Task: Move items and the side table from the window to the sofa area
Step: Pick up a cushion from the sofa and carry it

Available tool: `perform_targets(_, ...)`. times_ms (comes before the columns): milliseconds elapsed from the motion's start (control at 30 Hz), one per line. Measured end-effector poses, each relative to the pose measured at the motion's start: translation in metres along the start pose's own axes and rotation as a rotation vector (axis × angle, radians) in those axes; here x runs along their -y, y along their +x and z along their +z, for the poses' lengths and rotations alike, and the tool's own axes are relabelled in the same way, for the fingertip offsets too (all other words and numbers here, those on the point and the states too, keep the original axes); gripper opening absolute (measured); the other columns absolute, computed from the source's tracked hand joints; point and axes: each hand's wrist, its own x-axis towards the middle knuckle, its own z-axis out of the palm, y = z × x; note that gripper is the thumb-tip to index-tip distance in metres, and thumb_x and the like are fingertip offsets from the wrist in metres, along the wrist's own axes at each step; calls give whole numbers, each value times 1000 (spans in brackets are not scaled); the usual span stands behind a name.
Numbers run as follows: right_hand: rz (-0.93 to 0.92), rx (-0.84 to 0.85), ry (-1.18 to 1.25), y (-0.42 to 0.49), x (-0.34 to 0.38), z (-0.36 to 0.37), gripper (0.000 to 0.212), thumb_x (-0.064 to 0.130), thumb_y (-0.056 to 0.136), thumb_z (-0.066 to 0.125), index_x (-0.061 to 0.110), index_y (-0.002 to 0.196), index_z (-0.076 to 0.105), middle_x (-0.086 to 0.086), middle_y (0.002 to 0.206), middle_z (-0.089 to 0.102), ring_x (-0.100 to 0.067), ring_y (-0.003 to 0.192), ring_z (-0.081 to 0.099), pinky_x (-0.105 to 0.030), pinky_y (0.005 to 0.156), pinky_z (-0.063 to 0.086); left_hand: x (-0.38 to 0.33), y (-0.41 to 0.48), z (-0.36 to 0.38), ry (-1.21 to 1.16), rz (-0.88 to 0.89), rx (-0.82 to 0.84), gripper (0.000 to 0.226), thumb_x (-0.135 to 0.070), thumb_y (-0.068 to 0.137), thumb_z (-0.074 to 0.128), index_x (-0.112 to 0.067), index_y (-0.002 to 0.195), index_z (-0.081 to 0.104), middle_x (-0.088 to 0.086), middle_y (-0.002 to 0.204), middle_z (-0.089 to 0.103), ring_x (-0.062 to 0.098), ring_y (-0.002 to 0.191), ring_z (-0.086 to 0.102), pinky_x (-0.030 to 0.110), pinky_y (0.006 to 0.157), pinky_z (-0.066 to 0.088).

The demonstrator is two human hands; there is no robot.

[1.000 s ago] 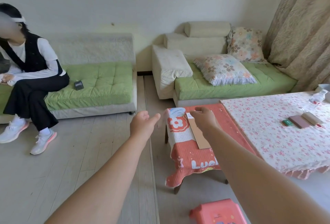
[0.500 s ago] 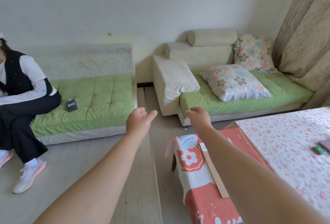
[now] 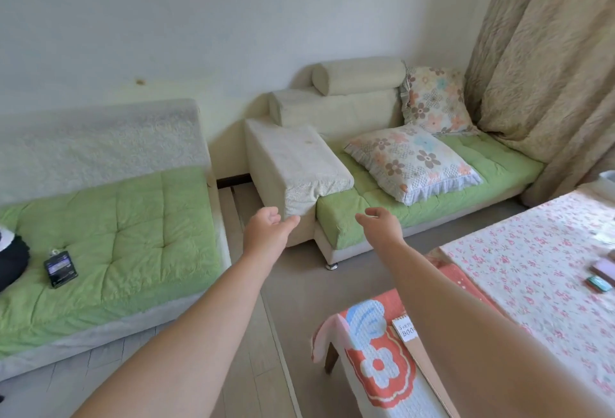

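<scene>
Bench (image 3: 377,364) under its orange flower cloth sits low and right, beneath the right forearm, its long axis pointing toward the sofa (image 3: 499,164). Left hand (image 3: 266,231) and right hand (image 3: 379,224) reach past it, empty, fingers loosely curled. A second ago, they hovered at its far end.

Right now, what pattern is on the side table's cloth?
Head view: the side table's cloth is coral-orange with big white-and-blue flowers.
</scene>
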Motion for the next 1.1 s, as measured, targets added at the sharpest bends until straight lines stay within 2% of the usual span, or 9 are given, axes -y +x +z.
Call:
perform_targets(100,33,-54,47,39,31,30,44,27,91,54,11,132,48,-5,103,56,-12,68,49,-26,67,41,-15,67,-17,30,35,64,58,-28,86,65,-7,136,45,9,136,53,21,122,52,24,88,36)
perform_targets(233,70,-96,111,80,54,56,44,30,90,56,13,130,50,-3,99,54,-8,61,45,-24,58,39,-35,135,-20,78,80,134,57,-30,85,65,-9,134,47,6,136,53,19,122,52,23,90,36)
perform_targets(400,127,-145,120,121,60,63,43,28,91,55,13,131,49,-3,112,55,-10,71,50,-30,74,44,-34,189,1,79,54,229,55,-29,85,65,-9,133,48,8,135,55,20,120,54,25,90,38)
perform_targets(567,179,-213,141,189,58,58,44,29,90,56,13,130,50,-3,109,56,-19,88,52,-31,78,45,-38,253,35,101,44,274,55,-28,84,66,-8,132,48,8,133,56,21,118,55,25,90,39)
perform_targets(667,177,-235,170,240,61,54,45,28,90,55,11,131,50,-4,106,55,-18,86,52,-31,74,43,-54,296,63,140,89,299,56,-31,84,65,-9,133,47,7,135,54,21,120,53,30,96,42)
perform_targets(733,163,-253,188,279,67,47,45,27,90,55,11,132,49,-2,104,53,-13,76,51,-30,72,44,-69,328,90,149,118,304,56,-31,85,65,-8,133,47,8,135,54,21,119,54,28,89,45)
perform_targets(833,161,-272,217,323,77,34,45,26,91,55,10,132,49,0,105,53,-8,71,49,-29,73,46,-94,361,123,185,148,334,55,-30,86,63,-8,134,46,8,136,53,21,118,54,13,65,44)
perform_targets(967,142,-308,208,379,88,5,43,28,90,57,12,129,51,2,108,54,-10,74,51,-26,64,44,-122,403,168,168,155,372,55,-31,86,63,-8,134,46,8,136,53,21,122,52,23,89,39)
perform_targets(1100,195,-328,205,426,80,-16,42,29,90,56,13,128,52,0,108,56,-14,80,54,-28,71,45,-132,439,213,188,119,415,56,-30,87,63,-7,135,45,9,135,53,22,122,51,26,92,37)
